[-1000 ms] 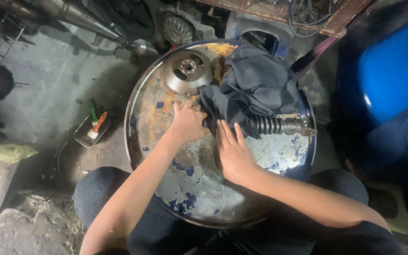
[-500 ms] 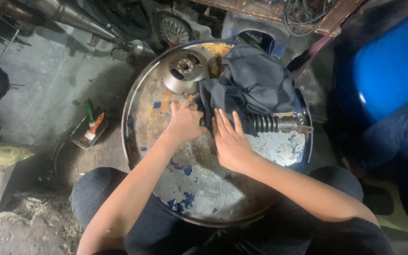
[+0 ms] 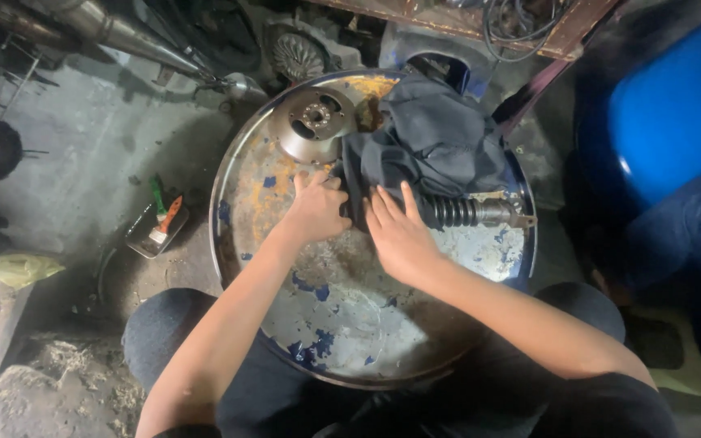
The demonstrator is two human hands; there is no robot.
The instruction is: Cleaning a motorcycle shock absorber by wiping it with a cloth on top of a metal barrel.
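Near the far half of the drum lid (image 3: 350, 324), a worn round metal surface with flaking blue paint and rust, lies a dark grey cloth (image 3: 432, 142) bunched over a metal shaft with a ribbed rubber boot (image 3: 456, 212); the boot and a bare metal end stick out toward the right edge. Left hand (image 3: 318, 209) rests at the cloth's left edge, fingers curled against the fabric; whether its grip is closed on the cloth, cannot tell. Right hand (image 3: 399, 235) lies flat, fingers spread and apart, pressing on the cloth where it meets the boot, holding nothing. Judged step: wrapping or wiping the shaft with the cloth; next move would call for a firm pinch of fabric and a steady shaft. Brake-disc-like metal hub (image 3: 314, 122) sits at the far left edge, just beside the cloth. Small tray with a brush (image 3: 158, 229) is on the floor, left of the drum.
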